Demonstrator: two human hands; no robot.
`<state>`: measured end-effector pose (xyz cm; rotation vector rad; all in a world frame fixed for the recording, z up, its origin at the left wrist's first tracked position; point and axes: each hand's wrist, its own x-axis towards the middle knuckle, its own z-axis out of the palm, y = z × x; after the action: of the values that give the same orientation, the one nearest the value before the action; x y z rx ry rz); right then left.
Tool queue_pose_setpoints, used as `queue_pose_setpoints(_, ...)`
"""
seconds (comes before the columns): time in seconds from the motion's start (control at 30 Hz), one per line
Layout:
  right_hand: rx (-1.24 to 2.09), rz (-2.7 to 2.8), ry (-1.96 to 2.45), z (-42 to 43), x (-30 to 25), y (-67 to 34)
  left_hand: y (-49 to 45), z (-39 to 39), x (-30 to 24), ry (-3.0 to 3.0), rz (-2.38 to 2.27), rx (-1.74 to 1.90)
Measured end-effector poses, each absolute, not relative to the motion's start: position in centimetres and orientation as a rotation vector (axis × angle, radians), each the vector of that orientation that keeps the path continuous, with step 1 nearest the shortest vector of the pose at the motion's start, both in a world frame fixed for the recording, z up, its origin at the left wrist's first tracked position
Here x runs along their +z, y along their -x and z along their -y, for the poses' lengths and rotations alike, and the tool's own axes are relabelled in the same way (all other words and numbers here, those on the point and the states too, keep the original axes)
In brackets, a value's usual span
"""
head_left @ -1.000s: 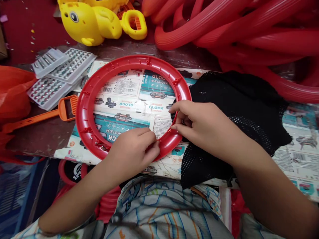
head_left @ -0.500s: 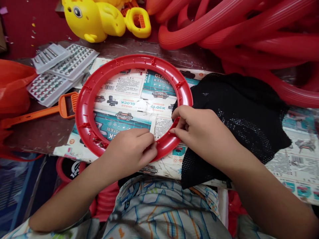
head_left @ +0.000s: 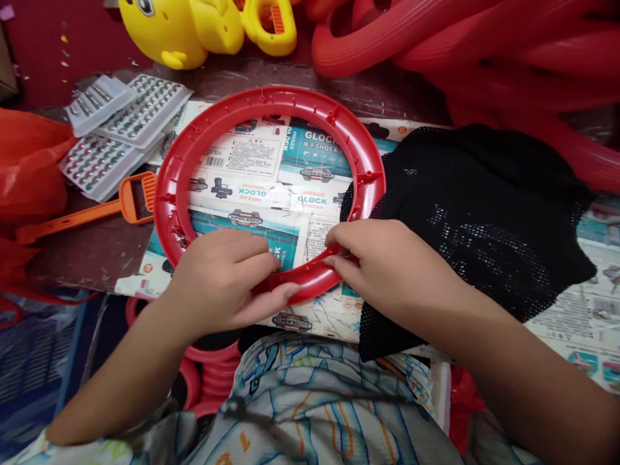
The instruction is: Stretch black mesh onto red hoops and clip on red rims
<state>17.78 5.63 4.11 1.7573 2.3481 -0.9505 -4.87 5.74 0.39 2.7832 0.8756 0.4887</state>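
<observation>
A red plastic ring (head_left: 310, 102), an open channel with small ribs and posts inside, lies on printed cardboard. My left hand (head_left: 217, 274) grips its near-left rim, fingers curled over the channel and thumb stretched along the outer side. At the near right, my right hand (head_left: 382, 258) pinches the ring's inner edge between thumb and forefinger; whether something small is also between them I cannot make out. A small metal piece (head_left: 183, 241) sits in the channel left of my left hand. Black mesh cloth (head_left: 484, 213) lies beside the ring, partly under my right hand.
Printed cardboard (head_left: 271, 210) covers the tabletop. Trays of small shiny beads (head_left: 145, 106) lie at the back left, near an orange plastic handle (head_left: 133, 200) and an orange bag (head_left: 29, 168). Behind are a yellow toy (head_left: 169, 32) and a heap of red tubes (head_left: 484, 77).
My left hand has shifted left along the ring, and its thumb has stretched out. My right hand still pinches the inner edge. The view has shifted slightly.
</observation>
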Motion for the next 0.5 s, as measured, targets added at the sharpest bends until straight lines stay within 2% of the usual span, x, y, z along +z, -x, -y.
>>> queue_pose_setpoints(0.13, -0.942, -2.387, -1.756, -5.7, 4.0, -17.9, 1.6, -3.6, 0.6, -2.545, -1.233, 0.582)
queue_pose_setpoints(0.37, -0.920, -2.361, -1.767, -5.7, 4.3, -18.2, -0.1, -3.4, -0.5, -2.512, -1.363, 0.541)
queue_pose_setpoints(0.5, -0.806, -2.536, -1.683, -5.3, 4.6, -18.7, 0.0, -3.4, -0.9, -2.535, -1.336, 0.593)
